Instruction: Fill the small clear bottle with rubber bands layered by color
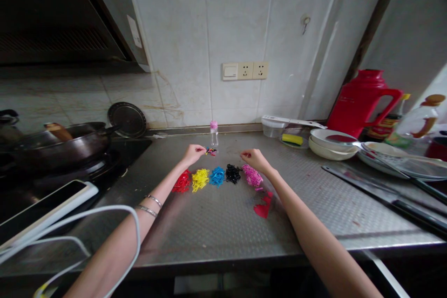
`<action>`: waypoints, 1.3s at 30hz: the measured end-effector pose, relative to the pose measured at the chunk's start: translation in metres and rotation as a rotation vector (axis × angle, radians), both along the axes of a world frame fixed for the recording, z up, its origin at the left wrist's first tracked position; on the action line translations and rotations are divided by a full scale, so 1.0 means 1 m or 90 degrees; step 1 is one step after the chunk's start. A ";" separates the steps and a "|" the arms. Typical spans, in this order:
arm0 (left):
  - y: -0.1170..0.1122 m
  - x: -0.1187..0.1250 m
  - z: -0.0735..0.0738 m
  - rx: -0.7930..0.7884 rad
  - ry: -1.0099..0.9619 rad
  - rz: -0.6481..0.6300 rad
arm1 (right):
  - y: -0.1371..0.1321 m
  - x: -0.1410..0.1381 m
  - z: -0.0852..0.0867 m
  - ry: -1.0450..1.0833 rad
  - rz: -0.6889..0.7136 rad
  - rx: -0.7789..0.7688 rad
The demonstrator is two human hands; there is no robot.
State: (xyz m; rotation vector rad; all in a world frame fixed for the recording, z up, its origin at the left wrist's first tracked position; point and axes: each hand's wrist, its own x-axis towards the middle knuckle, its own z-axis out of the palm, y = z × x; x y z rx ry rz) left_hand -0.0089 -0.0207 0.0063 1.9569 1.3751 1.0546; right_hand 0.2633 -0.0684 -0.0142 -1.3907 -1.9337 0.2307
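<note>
Along the front of a diamond-plate steel counter [216, 228], five small heaps of thin plastic strands sit in a row running left to right: red [182, 181], yellow [200, 179], blue [217, 176], black [233, 173], pink [252, 175]. Looks like they're kept apart on purpose, sorted by colour, with a flat red scrap [263, 206] just past the pink. Right above the row, the left hand [193, 153] and right hand [253, 159] are apart, each pinched at the fingertips, though whatever they hold is too tiny to tell. A mixed-colour tangle [211, 151] sits just beside the left hand, strands pointing every which way, no clear long axis. Behind it stands a small clear bottle [214, 134] with a pink cap.
</note>
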 end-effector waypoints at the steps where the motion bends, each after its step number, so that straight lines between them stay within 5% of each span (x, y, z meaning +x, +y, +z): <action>1: -0.007 0.004 0.003 -0.018 -0.003 -0.022 | -0.001 -0.003 0.002 0.015 0.006 0.014; 6: -0.039 0.029 0.015 -0.101 -0.047 -0.128 | -0.011 -0.026 0.015 0.155 0.106 -0.052; 9: -0.051 0.041 0.014 -0.125 -0.064 -0.182 | -0.017 -0.035 0.021 0.244 0.176 -0.172; 14: -0.060 0.050 0.010 -0.130 -0.070 -0.207 | -0.023 -0.040 0.026 0.300 0.242 -0.219; 25: -0.059 0.050 0.003 -0.153 -0.066 -0.191 | -0.024 -0.038 0.028 0.213 0.203 -0.221; 31: -0.049 0.054 -0.014 -0.042 -0.061 -0.197 | -0.023 -0.036 0.026 0.208 0.218 -0.220; 39: -0.043 0.051 -0.018 0.004 -0.012 -0.203 | -0.020 -0.033 0.024 0.192 0.216 -0.224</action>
